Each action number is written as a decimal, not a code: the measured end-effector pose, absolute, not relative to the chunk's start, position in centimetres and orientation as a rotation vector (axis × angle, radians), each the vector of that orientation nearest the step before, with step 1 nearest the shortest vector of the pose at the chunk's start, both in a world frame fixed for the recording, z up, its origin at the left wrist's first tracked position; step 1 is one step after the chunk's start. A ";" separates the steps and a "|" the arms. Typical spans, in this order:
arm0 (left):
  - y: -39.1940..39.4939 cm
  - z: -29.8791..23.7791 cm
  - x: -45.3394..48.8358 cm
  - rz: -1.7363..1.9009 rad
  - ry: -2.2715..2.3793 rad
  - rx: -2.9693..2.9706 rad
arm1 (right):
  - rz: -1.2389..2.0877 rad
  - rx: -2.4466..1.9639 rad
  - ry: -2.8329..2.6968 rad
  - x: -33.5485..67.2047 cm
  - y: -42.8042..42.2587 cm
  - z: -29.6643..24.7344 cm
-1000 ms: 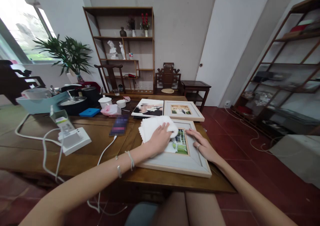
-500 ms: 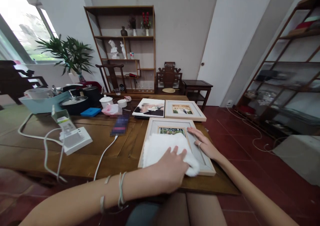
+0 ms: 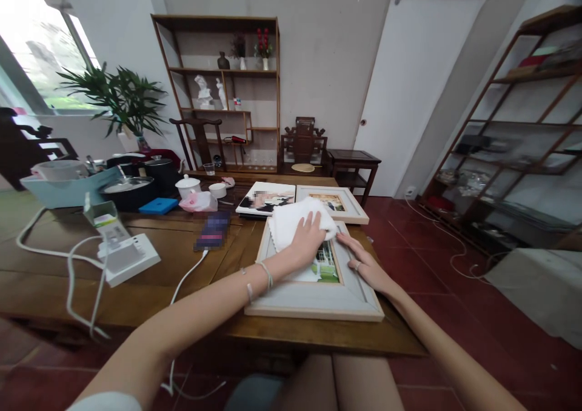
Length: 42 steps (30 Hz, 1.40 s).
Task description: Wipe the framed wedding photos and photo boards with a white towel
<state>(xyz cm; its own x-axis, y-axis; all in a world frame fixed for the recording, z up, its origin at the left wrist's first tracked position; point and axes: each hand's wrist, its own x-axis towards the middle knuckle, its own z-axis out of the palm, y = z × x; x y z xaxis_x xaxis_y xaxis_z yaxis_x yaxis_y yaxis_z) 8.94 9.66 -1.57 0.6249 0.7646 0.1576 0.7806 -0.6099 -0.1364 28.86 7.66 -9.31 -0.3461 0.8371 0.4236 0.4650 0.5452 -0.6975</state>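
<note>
A picture frame with a pale wooden edge and grey mat lies flat on the wooden table, close to its right end. My left hand presses a bunched white cloth onto the frame's far part, its fingers bent over the fabric. The cloth hides the top of the photo inside. Along the frame's right side rests my right hand, fingers stretched out and a ring on one of them.
Behind the frame lie a second framed photo and a white-edged picture panel. To the left are a phone on a white cable, an opened white box, a blue box and a lidded cup.
My left hand has pushed the cloth from the frame's near part to its far edge, uncovering the lower photo and mat. My right hand stays on the right side.
</note>
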 end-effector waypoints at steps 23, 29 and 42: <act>-2.4 3.5 3.8 0.007 -0.623 -3.111 | 0.680 -1.044 -1.963 28.3 7.0 -8.1; 3.3 6.0 -1.5 -0.701 -0.965 -2.519 | 0.710 -1.017 -1.991 28.8 7.2 -8.4; 9.1 -2.0 -1.0 -0.219 -1.159 -2.578 | 0.744 -1.039 -1.953 28.6 7.2 -8.5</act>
